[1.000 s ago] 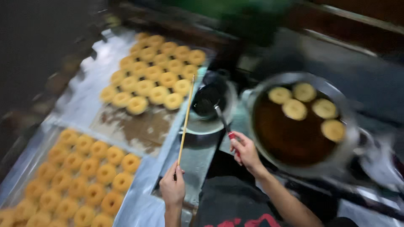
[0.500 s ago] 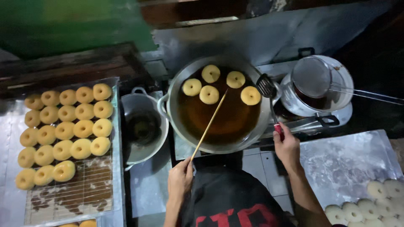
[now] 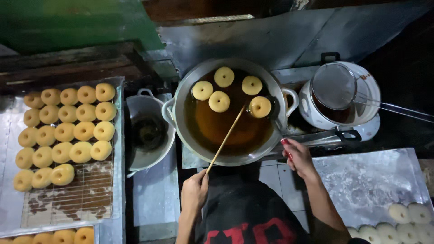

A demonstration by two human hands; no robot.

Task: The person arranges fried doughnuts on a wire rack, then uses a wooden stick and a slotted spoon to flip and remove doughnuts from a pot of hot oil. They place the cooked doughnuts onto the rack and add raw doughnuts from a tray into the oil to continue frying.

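Observation:
My left hand grips a long wooden stick whose tip reaches into the big metal wok of brown oil, near a floating doughnut. Several pale doughnuts float at the far side of the oil. My right hand rests by the wok's near right rim, fingers curled around a small red-tipped object. Its grip on that object is partly hidden.
Fried doughnuts lie in rows on a wire rack tray at left. A grey pot stands between tray and wok. A mesh strainer rests on a white pot at right. Raw dough rings sit on a floured sheet, bottom right.
The view has swung from the left trays to centre over the wok. My left hand's stick now points into the oil; my right hand stays by the wok's right rim.

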